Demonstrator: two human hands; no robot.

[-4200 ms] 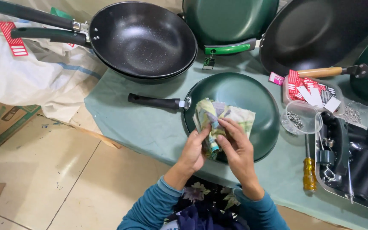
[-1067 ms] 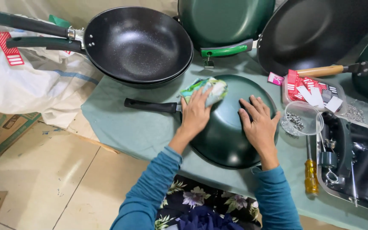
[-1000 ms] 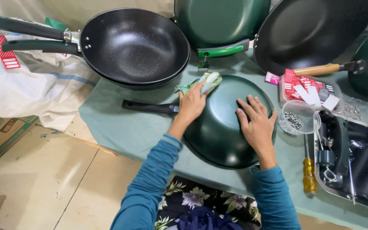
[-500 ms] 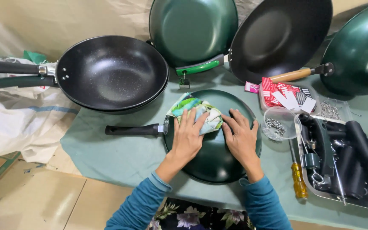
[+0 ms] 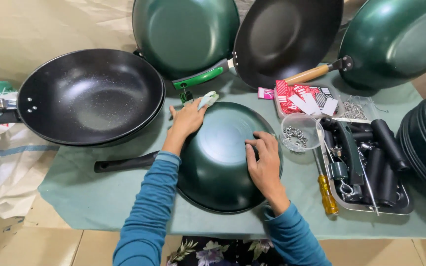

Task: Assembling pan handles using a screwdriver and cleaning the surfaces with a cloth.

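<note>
A dark green wok (image 5: 218, 162) lies upside down on the green table cloth (image 5: 99, 197), its black handle (image 5: 124, 162) pointing left. My left hand (image 5: 187, 120) rests at the wok's far left rim and presses a crumpled green and white cloth (image 5: 207, 100) against it. My right hand (image 5: 265, 160) lies flat on the wok's right side, fingers spread on the bottom.
A large black pan (image 5: 89, 96) sits at the left. Two green woks (image 5: 186, 32) (image 5: 395, 42) and a black one (image 5: 287, 39) lean at the back. At the right stand a metal tray of black handles (image 5: 371, 162), a yellow-handled screwdriver (image 5: 325, 189), a clear cup of screws (image 5: 299, 138) and red labels (image 5: 301, 96).
The cloth was held in both hands inside the upturned wok; the wok now lies bottom up. My left hand has carried the cloth to the far rim, my right hand steadies the bottom.
</note>
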